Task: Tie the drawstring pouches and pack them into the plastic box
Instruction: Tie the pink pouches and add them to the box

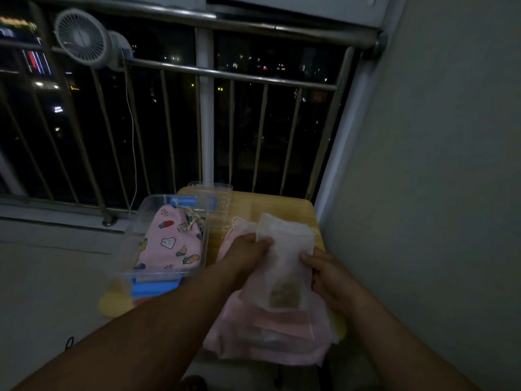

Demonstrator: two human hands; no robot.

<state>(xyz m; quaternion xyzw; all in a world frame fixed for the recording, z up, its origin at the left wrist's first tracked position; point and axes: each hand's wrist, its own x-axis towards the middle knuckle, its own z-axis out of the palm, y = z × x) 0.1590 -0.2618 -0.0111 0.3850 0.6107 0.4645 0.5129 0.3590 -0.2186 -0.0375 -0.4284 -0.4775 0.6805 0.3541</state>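
Room: I see a dim corner, railing (225, 76) against night, fan (81, 38) clipped on
Table (270, 203): small, wooden
Box (169, 235): open, one pink pouch (172, 241) inside
Hands: my left hand (248, 249) and right hand (327, 275) both grip a white pouch (284, 249) above the pile (270, 334)

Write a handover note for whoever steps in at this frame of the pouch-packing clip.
Left hand and right hand both grip the white pouch, one on each side, above the pile of pink pouches on the table.
Done: one printed pink pouch, cord drawn, lies in the plastic box; its lid stands behind.
Left: tie the white pouch, box it, then work through the pile.
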